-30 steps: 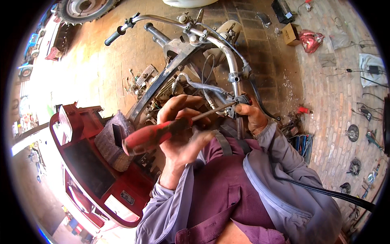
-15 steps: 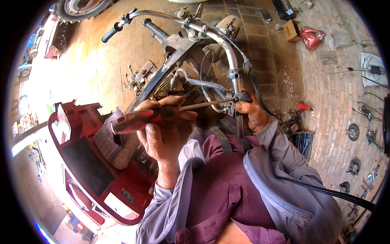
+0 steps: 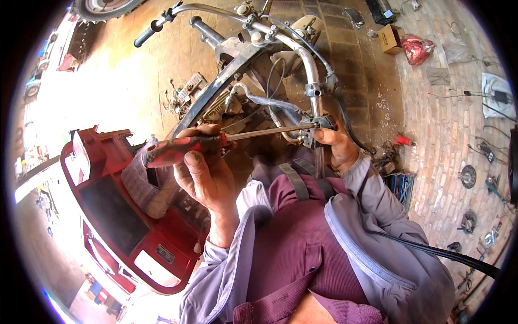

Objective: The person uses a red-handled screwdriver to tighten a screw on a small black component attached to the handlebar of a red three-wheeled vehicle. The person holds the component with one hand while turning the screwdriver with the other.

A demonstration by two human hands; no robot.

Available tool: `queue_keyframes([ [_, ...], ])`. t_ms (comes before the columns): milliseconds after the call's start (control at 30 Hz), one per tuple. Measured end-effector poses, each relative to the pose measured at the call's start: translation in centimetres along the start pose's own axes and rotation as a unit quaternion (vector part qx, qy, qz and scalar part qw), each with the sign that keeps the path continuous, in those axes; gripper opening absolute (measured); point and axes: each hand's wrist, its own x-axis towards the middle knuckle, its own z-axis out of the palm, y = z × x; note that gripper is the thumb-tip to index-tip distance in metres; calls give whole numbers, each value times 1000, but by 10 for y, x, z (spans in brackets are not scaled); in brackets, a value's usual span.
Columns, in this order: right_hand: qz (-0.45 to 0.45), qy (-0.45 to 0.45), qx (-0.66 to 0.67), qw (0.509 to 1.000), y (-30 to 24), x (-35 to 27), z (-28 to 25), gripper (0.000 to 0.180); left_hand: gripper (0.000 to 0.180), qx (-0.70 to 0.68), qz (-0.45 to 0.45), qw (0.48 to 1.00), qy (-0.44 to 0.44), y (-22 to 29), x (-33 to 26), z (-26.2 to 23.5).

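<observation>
My left hand [image 3: 206, 181] is closed around the red and black handle of a screwdriver [image 3: 259, 133], thumb below and fingers over the top. The long shaft points right, its tip at a small black handlebar switch housing [image 3: 324, 122]. My right hand [image 3: 342, 146] grips that housing from the right, with the thumb on its near side and the other fingers mostly hidden behind. The housing sits near the end of the bent metal handlebar [image 3: 308, 62]. A grey wrapped cable [image 3: 267, 101] runs beside it. Whether the tip sits in a screw is too small to tell.
The motorcycle frame [image 3: 216, 89] stretches ahead under the handlebar. A red body panel [image 3: 172, 243] stands close by my left arm. On the brick floor to the right lie a cardboard box [image 3: 389, 40], a red plastic bag [image 3: 417, 50] and several loose parts. A black cable [image 3: 448, 255] crosses my right sleeve.
My left hand and the screwdriver handle have shifted slightly left, so more of the shaft shows. The tip remains at the switch housing, and my right hand still holds it.
</observation>
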Motion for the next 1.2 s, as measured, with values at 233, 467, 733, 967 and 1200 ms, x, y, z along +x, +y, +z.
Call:
queue_keyframes([
  [233, 34, -26, 14, 999, 1, 2, -6, 40, 36, -24, -8, 998, -53, -9, -1, -14],
  [467, 27, -26, 7, 999, 2, 3, -7, 33, 42, -15, -20, 1000, -2, -7, -1, -5],
  [733, 17, -20, 6, 1000, 5, 4, -9, 31, 37, 1, -44, 999, 18, -12, 8, -3],
  [967, 24, -13, 1, 1000, 1, 1, -6, 34, 38, 15, 4, 1000, -16, -10, 8, -9],
  [1200, 31, -25, -1, 999, -4, 1, -3, 34, 73, 66, -15, 997, -36, 11, -6, 4],
])
